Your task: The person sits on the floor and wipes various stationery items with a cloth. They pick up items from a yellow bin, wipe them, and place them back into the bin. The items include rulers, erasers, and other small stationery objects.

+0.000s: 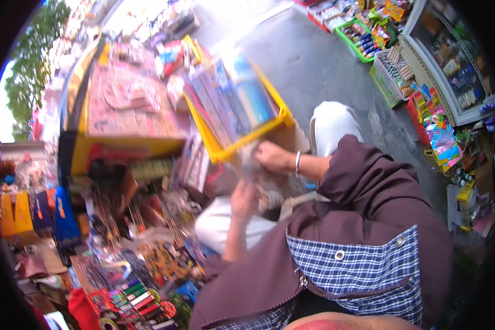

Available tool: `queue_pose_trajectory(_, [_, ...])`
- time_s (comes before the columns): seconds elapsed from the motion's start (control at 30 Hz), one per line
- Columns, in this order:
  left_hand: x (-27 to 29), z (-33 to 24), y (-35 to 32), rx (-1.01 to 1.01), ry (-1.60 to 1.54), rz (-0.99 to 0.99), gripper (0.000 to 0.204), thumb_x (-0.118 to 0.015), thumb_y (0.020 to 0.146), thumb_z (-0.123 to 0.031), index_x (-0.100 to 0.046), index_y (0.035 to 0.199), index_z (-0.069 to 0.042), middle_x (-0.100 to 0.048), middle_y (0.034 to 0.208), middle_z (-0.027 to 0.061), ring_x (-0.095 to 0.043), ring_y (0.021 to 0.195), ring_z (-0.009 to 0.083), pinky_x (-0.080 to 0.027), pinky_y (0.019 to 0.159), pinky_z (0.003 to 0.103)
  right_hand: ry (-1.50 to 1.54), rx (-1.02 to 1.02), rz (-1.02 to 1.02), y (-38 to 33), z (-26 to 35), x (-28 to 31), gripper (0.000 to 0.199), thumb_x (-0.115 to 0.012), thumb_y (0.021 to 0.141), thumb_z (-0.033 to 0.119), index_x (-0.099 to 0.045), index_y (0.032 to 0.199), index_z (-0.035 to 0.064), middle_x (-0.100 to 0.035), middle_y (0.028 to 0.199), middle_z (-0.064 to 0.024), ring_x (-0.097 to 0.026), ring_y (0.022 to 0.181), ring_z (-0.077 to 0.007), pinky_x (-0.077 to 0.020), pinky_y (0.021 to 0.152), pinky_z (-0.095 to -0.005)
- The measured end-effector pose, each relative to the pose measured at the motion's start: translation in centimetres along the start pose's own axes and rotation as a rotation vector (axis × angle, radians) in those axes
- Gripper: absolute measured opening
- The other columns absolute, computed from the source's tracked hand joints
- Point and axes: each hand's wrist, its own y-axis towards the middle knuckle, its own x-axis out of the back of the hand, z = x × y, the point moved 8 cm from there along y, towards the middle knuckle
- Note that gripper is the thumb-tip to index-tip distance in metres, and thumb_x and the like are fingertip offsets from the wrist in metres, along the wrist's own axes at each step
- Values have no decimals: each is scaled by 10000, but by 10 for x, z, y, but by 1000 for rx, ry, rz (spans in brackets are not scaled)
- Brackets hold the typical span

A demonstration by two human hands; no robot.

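My right hand, with a bangle at the wrist, is closed just below the front rim of a yellow basket. Its fingers seem to pinch a blurred, see-through thing, perhaps clear plastic film; I cannot make out its kind. Lower and to the left, my left hand is raised over my lap, smeared by motion, and whether it holds anything is unclear. Flat packaged goods and a light-blue cylinder-shaped item stand in the basket. Both hands are between my white-trousered knees.
A yellow-edged stand with pink packages is left of the basket. Small goods crowd the lower left. Along the right are a green basket, a white basket and a glass-fronted case. Grey floor lies beyond.
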Motion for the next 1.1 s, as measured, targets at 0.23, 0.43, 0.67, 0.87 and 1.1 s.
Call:
queue_pose_trajectory(0.23, [4, -14, -14, -160, -149, 8, 444, -458, 962, -401, -506, 1148, -1, -489, 659, -9, -413, 473, 30, -316, 409, 168, 617, -285, 87, -8, -14, -10, 293, -463, 922, 213, -625, 997, -19, -658, 884, -95, -630, 805, -147, -506, 739, -282])
queue_pose_trajectory(0.43, [-3, -18, -11, -138, -255, 57, 386, -486, 964, -348, -501, 1149, -9, -459, 654, -31, -370, 487, 16, -289, 415, 170, 482, -183, 94, -8, 10, -5, 321, -477, 885, 152, -566, 1145, -14, -625, 1004, -71, -590, 912, -136, -475, 840, -278])
queue_pose_trajectory(0.67, [-10, -4, -12, -79, -84, 83, 420, -468, 969, -362, -521, 1145, 16, -487, 648, -15, -408, 484, 22, -306, 437, 152, 293, 60, 91, -12, 18, -9, 328, -439, 906, 173, -570, 1133, -24, -628, 1032, -93, -566, 962, -137, -442, 872, -299])
queue_pose_trajectory(0.87, [-15, -17, -15, -223, -88, 80, 461, -447, 969, -403, -519, 1151, 14, -477, 621, -8, -389, 489, 34, -296, 465, 168, 670, -320, 71, -7, -19, -9, 280, -430, 890, 115, -574, 1094, -12, -619, 978, -42, -578, 890, -109, -479, 806, -249])
queue_pose_trajectory(1.1, [-9, -28, -14, -282, -89, 43, 508, -442, 949, -471, -497, 1147, -7, -459, 657, -16, -411, 505, 42, -299, 434, 176, 612, -152, 152, -12, 9, -8, 272, -465, 881, 131, -594, 1086, 6, -646, 962, -65, -604, 886, -121, -478, 784, -258])
